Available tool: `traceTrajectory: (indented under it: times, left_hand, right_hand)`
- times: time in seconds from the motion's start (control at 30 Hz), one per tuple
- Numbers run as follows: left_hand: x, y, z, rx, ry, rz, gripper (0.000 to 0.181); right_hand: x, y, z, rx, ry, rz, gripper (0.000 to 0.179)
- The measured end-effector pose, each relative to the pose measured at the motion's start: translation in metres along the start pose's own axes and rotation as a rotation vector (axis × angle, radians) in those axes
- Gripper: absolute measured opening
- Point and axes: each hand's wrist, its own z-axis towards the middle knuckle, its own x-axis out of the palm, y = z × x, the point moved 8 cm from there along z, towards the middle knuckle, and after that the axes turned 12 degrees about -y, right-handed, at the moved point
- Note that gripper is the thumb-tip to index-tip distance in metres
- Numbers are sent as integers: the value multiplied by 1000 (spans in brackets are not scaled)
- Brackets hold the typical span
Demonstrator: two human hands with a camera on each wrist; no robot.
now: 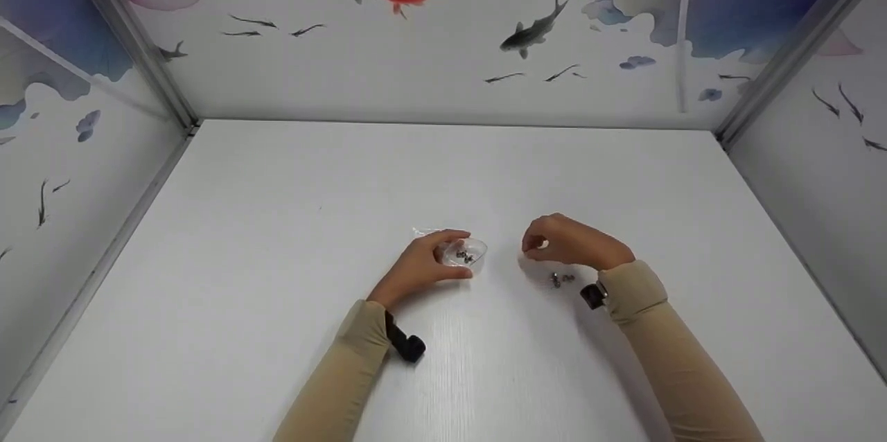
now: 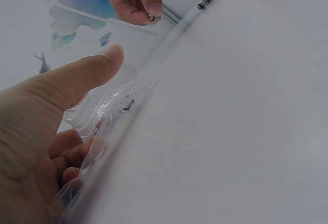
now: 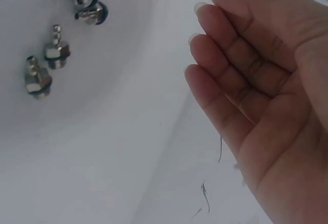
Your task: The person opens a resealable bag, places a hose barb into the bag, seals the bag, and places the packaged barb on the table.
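My left hand (image 1: 416, 263) holds a clear plastic bag (image 1: 479, 246), its thumb and fingers spread around the mouth. Several small metal pieces (image 1: 465, 257) lie inside the bag. To the right, my right hand (image 1: 574, 245) is raised over the table and pinches a small metal fitting (image 2: 152, 17) between thumb and index finger; the fingers cover most of it. On the table below that hand lie several loose metal hose fittings (image 3: 56, 51), with hexagonal bodies, thin barbed ends and dark sealing rings. The bag's lower part is hidden behind my left hand.
The white table (image 1: 277, 179) is enclosed by a back wall (image 1: 443, 75) and side walls printed with fish and leaves. A black wrist camera (image 1: 409, 346) hangs by the left sleeve, another camera (image 1: 593, 295) by the right.
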Motion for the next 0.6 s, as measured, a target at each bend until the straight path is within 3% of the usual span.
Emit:
traceTrajectory:
  times: [0.23,0.6]
  left_hand:
    - [0,0,1,-7,5,-23,65]
    - [1,-1,0,-10,15,-18,65]
  right_hand:
    - [1,12,9,3,-21,-19,9]
    - [1,39,25,-133,-108,41,12]
